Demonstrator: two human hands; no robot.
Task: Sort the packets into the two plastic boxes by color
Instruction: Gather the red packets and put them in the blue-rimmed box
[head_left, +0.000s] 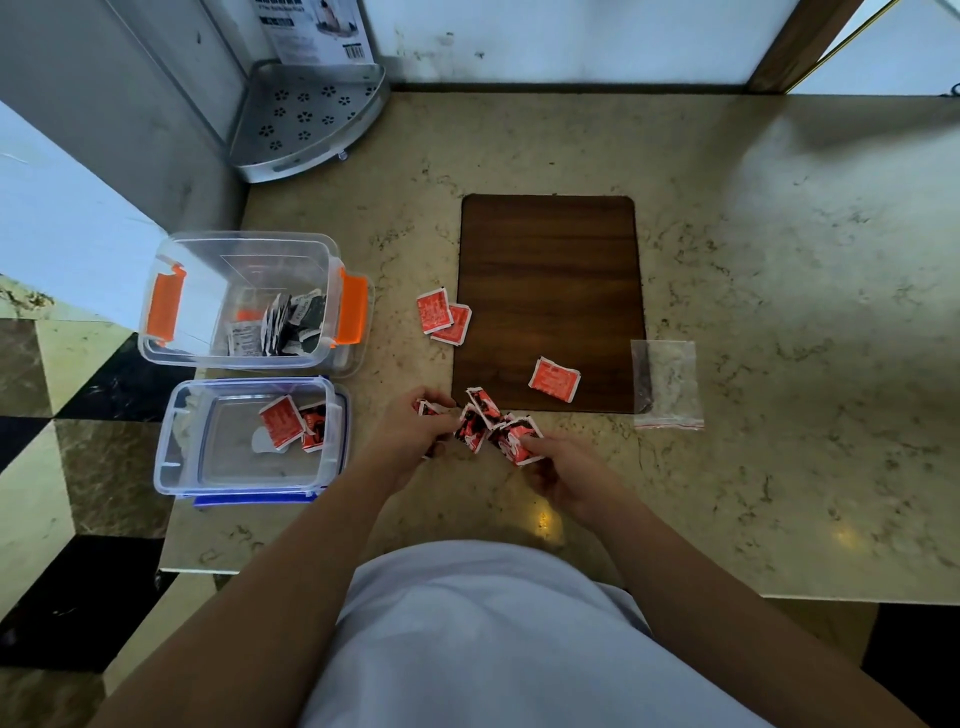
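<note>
Two clear plastic boxes stand at the counter's left edge. The orange-clipped box (171, 358) holds several black-and-white packets (291, 322). The blue-clipped box (174, 457) in front of it holds a few red packets (283, 421). My left hand (415, 431) grips red packets (475, 421) just right of the blue box. My right hand (563, 473) pinches more red packets (517, 439) beside it. Two loose red packets (441, 317) overlap at the left edge of the brown board (550, 270). A single red packet (555, 379) lies on the board's near part.
A clear zip bag (667, 384) lies right of the board. A grey corner shelf (306, 119) stands at the back left against the wall. The counter (779, 312) drops to a chequered floor on the left and at the front.
</note>
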